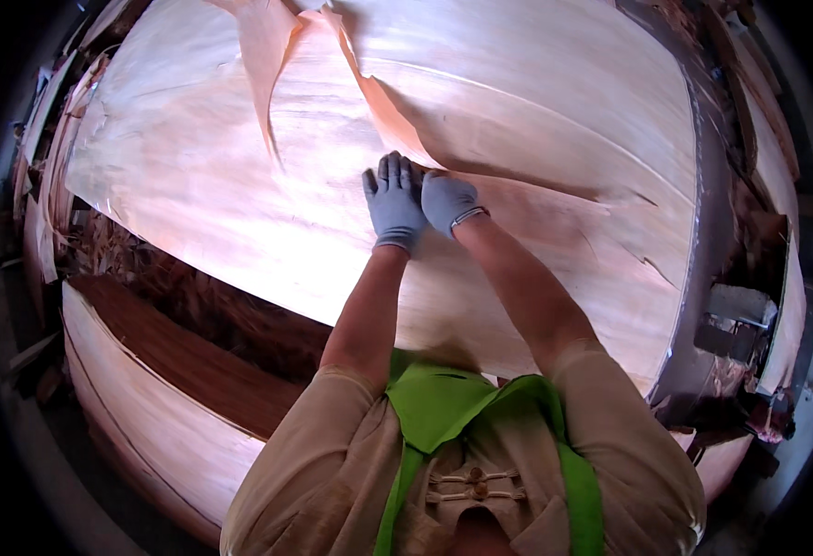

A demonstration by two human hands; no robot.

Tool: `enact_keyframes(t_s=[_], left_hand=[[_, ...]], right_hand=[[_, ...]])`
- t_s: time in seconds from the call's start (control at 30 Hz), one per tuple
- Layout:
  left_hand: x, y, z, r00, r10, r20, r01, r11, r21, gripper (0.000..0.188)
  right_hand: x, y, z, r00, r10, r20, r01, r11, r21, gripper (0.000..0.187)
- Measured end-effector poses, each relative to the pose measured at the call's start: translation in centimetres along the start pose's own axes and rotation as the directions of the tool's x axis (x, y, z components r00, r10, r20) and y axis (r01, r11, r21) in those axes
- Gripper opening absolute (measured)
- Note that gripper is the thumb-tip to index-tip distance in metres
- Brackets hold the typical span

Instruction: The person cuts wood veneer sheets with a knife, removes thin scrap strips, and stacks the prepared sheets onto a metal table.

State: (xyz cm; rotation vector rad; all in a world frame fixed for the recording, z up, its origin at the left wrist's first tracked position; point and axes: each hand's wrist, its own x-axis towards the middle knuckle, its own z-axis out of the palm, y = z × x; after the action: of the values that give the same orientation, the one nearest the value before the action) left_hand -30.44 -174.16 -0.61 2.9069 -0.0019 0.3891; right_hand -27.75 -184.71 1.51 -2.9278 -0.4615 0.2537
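Note:
A broad, pale wood veneer sheet (323, 250) spreads out in front of me, with pinkish grain. My left hand (393, 206), in a grey glove, rests flat on it with the fingers stretched forward. Right beside it, my right hand (449, 200), gloved the same way, is closed at the torn edge of the veneer; its fingertips are hidden. From there a raised, curling veneer flap (390, 113) runs away toward the far side. Another torn strip (264, 69) hangs up at the far left of it. A ridge in the sheet extends rightward from my hands.
A curved board (152, 398) stands along the near left, with dark wood scraps (207, 287) heaped behind it. At the right, a grey block (740, 306) sits beyond the dark border (703, 232) of the stack. Upright veneer pieces (768, 139) line the far right.

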Motion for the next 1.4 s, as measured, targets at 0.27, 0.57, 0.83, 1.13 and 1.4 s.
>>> enact_keyframes(t_s=[0.27,0.57,0.83,1.13,1.4], left_hand=[[-1.8,0.3,0.8,0.994,0.076,-0.083,-0.085,0.990,-0.110,0.057],[-1.8,2.2,0.2,0.970,0.241,-0.009,-0.241,0.968,-0.066,0.045],[-1.9,2.4,-0.3,0.967,0.255,-0.019,-0.256,0.965,-0.049,0.045],[-1.5,3.5,-0.7,0.968,0.248,-0.036,-0.250,0.965,-0.073,0.042],[-2.0,2.6,0.0,0.968,0.250,-0.034,-0.251,0.967,-0.049,0.041]], right_hand=[[-3.4,1.4,-1.2,0.995,-0.059,-0.078,0.049,0.991,-0.128,0.017],[-7.9,9.1,-1.7,0.981,-0.164,-0.100,0.159,0.986,-0.050,0.038],[-12.8,21.5,-6.2,0.901,-0.136,0.413,0.216,0.964,-0.155,0.039],[-18.9,36.6,-9.7,0.872,0.012,0.489,0.112,0.968,-0.224,0.021],[-19.5,35.5,-10.3,0.984,0.125,-0.126,-0.132,0.990,-0.050,0.035]])
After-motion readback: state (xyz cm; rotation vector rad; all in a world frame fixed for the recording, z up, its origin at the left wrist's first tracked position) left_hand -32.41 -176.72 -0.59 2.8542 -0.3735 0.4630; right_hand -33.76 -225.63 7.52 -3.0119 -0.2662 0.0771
